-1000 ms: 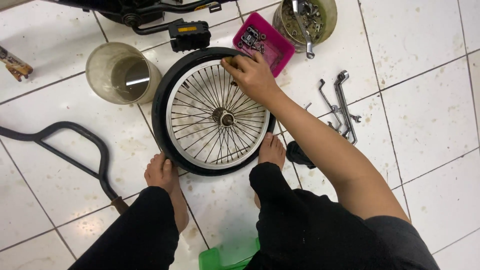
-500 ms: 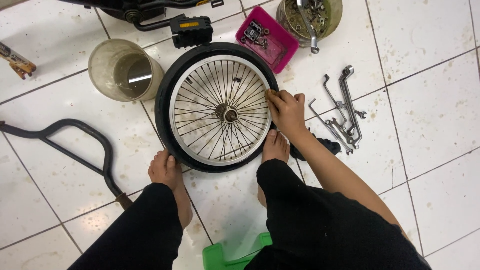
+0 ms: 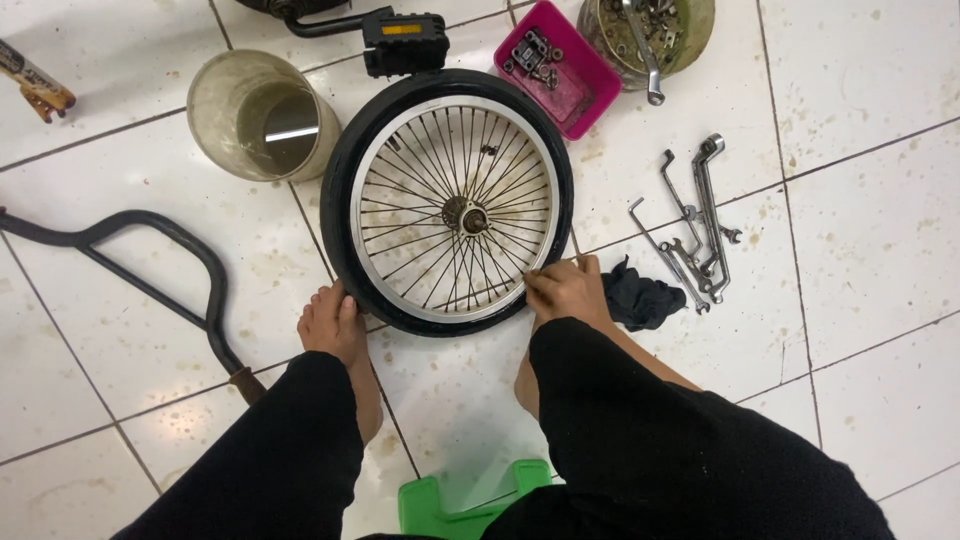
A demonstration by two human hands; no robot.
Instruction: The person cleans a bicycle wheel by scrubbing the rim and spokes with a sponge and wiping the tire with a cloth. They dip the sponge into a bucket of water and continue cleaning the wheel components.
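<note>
Right hand (image 3: pixel 565 290) closed on the near right edge of the wheel (image 3: pixel 392 160), fingertips (image 3: pixel 532 285) curled in against tyre and rim, seemingly pinching there to work that edge; left hand out of view. Far left: small brown-handled tool (image 3: pixel 35 85), lying well apart from everything else, probably laid aside. Left: black bent handlebar (image 3: pixel 150 260), flat on the white floor tiles (image 3: pixel 860 90), clear of the wheel. Far left of the wheel: cloudy round tub (image 3: pixel 262 115), upright and just beside the tyre, within easy reach. Near left: bare left foot (image 3: pixel 335 325), toes touching the tyre, likely bracing against sliding. Far centre: black pedal (image 3: pixel 403 40) with crank arm, just beyond the tyre. Near centre: green plastic stool (image 3: pixel 440 500) between the black-trousered legs, serving as the seat. Centre: wheel flat on the floor, hub up, spokes and silver rim exposed, black tyre fitted around it; low placement keeps the whole rim reachable from a seated posture. Far right of the wheel: pink tray (image 3: pixel 570 65) of small metal parts, beside a round tin (image 3: pixel 690 30) of hardware, both keeping loose pieces together. Right: dark rag (image 3: pixel 640 300) just beside the right hand, handy for wiping. Further right: several spanners (image 3: pixel 700 230) laid together, near yet apart from the wheel.
</note>
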